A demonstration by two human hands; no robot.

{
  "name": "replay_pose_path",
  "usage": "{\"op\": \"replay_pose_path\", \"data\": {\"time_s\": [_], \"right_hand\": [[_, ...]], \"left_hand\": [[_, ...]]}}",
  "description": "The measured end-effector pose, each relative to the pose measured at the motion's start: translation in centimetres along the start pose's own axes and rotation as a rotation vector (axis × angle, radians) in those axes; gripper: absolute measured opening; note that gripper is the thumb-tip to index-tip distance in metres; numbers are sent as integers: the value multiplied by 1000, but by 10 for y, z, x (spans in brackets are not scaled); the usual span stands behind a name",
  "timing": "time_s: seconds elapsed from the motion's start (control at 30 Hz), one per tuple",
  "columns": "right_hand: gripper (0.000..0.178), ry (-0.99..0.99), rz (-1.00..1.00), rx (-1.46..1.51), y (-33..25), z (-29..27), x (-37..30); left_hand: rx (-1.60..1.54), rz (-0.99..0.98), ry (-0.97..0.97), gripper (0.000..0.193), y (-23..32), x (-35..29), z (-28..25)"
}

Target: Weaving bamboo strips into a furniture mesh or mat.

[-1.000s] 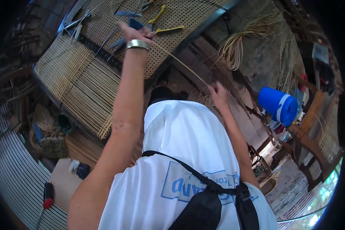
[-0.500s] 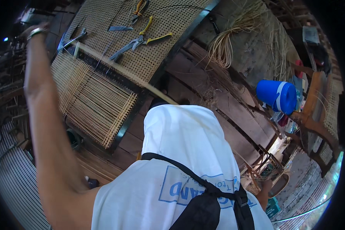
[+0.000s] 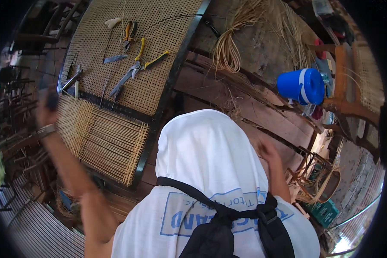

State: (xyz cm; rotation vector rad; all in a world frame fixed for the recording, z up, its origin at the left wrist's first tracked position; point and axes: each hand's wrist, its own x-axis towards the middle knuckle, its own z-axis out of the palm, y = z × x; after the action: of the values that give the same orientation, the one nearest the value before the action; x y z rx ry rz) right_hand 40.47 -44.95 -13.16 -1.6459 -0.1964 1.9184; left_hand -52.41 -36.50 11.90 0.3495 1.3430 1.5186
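Observation:
At the left edge of a dark-framed cane panel (image 3: 116, 81), my left hand (image 3: 47, 109) is smeared by motion. Something dark shows against its fingers, too blurred to name. My right hand (image 3: 268, 150) is raised beside my white top, partly hidden by it, its fingers unclear. The panel's far part is woven in an open mesh. Its near section has parallel cane strands (image 3: 116, 135) with a woven left side. On the mesh lie yellow-handled snips (image 3: 135, 69), orange-and-black pliers (image 3: 129, 36), a short blade (image 3: 115, 59) and a metal tool (image 3: 73, 79).
A coiled bundle of cane (image 3: 228, 53) lies beyond the panel's right edge. A blue lidded bucket (image 3: 303, 86) stands at the right near a wooden chair frame (image 3: 344, 105). My white top (image 3: 206, 150) with black straps fills the lower middle. A green crate (image 3: 324, 213) sits lower right.
My left hand has come down from the upper left to beside the panel. My right hand has risen into fuller view. The pale strip running across the panel towards me no longer shows there.

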Motion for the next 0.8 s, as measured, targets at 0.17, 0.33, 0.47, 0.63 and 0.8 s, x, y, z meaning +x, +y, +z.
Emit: {"op": "replay_pose_path", "data": {"time_s": [0.17, 0.33, 0.47, 0.63, 0.8], "right_hand": [[22, -651, -362, 203, -130, 342, -5], [9, -590, -652, -332, -143, 437, -40], [12, -348, -682, -817, -106, 424, -17], [14, -295, -846, -940, -83, 411, -7], [16, -301, -829, -1017, -96, 399, -18]], "left_hand": [[89, -329, -328, 32, -261, -18, 185], [-172, -449, -324, 41, -298, -16, 287], [-271, -508, -239, 50, -290, -18, 319], [97, -457, -368, 38, -323, -12, 322], [-86, -580, -415, 20, -323, -18, 323]]}}
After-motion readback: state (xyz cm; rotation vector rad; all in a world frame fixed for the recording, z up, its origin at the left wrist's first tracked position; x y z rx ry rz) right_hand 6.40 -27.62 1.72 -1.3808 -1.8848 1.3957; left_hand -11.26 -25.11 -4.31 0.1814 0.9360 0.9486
